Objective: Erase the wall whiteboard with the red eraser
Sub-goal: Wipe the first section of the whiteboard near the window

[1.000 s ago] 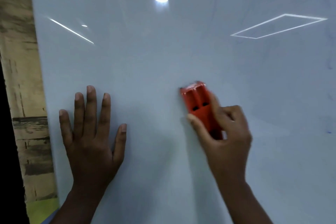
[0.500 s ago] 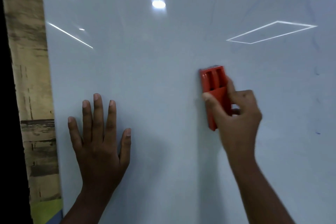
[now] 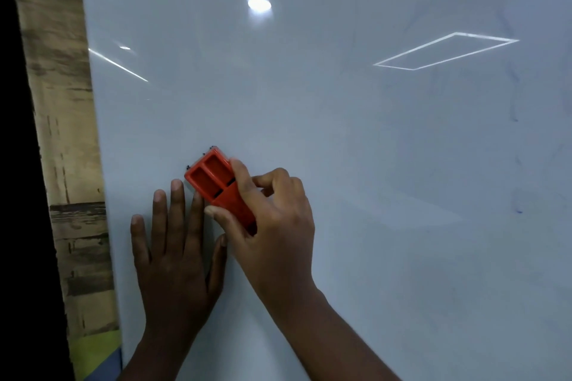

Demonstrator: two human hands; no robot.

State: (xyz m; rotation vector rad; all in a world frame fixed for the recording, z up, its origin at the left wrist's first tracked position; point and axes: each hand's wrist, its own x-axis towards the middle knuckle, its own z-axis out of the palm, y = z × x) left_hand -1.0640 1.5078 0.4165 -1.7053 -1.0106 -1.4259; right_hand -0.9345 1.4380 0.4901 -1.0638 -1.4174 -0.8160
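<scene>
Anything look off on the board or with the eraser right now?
Nothing damaged. The eraser, gripped by the right hand, sits tilted beside the left hand. Faint blue marks remain at the board's right side.

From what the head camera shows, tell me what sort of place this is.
Probably an office, classroom or meeting room, though little of it shows. A large glossy wall whiteboard fills the view, mirroring ceiling lights, including a rectangular panel light. The right hand presses a red eraser on it.
</scene>
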